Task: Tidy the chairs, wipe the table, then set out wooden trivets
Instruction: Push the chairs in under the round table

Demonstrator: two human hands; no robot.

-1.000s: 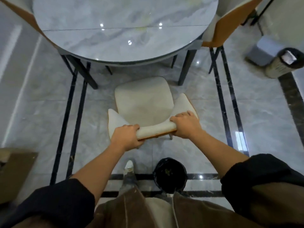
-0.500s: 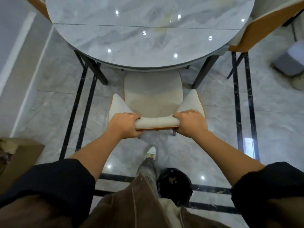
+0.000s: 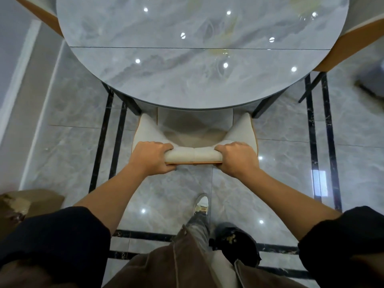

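Cream upholstery edged in orange-brown: one dining chair (image 3: 194,155), its seat reaching partly beneath the near rim of the table, its curved backrest towards you. Your left hand (image 3: 152,157) grasps the top of the backrest at its left end, fingers curled over the padding; your right hand (image 3: 235,159) grasps the right end likewise. Grey marble-patterned round table (image 3: 187,80), glossy, with a straight seam across the top and yellowish smears near that seam. Two further chair backs in orange-brown, one at the table's far left (image 3: 39,19), one at its right (image 3: 353,46). Grey tiled floor (image 3: 280,163) with black inlay lines. Cardboard box (image 3: 37,201) at your lower left
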